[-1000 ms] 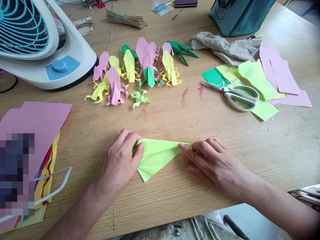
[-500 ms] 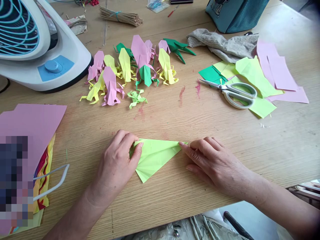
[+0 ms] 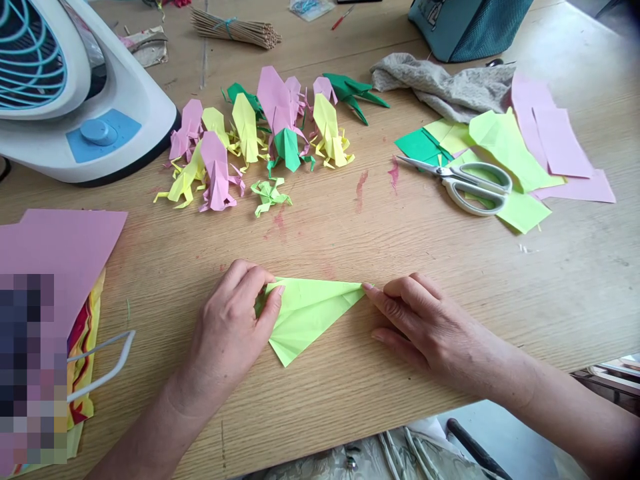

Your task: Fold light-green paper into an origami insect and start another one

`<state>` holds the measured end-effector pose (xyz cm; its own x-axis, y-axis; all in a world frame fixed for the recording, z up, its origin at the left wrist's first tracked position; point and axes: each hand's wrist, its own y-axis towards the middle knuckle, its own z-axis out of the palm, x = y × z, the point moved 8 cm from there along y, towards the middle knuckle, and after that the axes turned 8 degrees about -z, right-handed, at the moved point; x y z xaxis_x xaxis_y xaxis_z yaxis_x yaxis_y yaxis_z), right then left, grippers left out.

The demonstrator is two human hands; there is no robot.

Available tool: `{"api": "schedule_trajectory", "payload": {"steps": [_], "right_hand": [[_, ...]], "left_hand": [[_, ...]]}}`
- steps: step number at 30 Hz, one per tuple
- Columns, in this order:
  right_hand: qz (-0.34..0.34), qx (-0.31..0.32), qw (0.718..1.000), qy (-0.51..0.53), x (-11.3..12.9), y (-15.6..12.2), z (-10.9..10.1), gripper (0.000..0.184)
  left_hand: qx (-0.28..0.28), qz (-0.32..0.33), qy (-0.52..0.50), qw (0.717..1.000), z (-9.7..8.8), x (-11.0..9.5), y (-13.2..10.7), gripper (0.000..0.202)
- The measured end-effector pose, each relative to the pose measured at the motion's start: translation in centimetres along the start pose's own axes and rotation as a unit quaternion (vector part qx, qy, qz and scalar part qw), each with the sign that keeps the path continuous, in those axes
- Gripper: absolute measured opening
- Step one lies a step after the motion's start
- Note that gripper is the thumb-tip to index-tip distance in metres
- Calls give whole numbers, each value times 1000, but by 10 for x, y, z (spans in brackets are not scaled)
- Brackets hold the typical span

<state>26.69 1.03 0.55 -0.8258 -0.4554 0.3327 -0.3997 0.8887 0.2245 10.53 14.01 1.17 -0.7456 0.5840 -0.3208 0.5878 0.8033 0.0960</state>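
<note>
A light green folded paper triangle (image 3: 307, 313) lies flat on the wooden table (image 3: 350, 233) near its front edge. My left hand (image 3: 233, 330) is curled over the paper's left corner, thumb and fingers pinching it. My right hand (image 3: 425, 320) rests at the paper's right tip, fingers curled, with the index fingertip pressing the point down. Behind the paper stands a cluster of folded paper figures (image 3: 260, 143) in pink, yellow and green.
White-handled scissors (image 3: 467, 180) lie on loose green, yellow and pink paper scraps (image 3: 520, 150) at the right. A white and blue fan (image 3: 75, 87) stands at the back left. Pink sheets (image 3: 55, 247) lie at the left, a grey cloth (image 3: 445, 83) and teal bag (image 3: 465, 23) behind.
Both hands stay on the green paper's corners. The view has shifted slightly, so everything sits a little further left and up.
</note>
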Motion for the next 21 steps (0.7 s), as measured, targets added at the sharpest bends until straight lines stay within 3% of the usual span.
{"api": "schedule_trajectory", "payload": {"steps": [21], "right_hand": [[0,-11,1000,1,0,-2,1,46]], "left_hand": [[4,-7,-18,1000,0,2,1,8]]}}
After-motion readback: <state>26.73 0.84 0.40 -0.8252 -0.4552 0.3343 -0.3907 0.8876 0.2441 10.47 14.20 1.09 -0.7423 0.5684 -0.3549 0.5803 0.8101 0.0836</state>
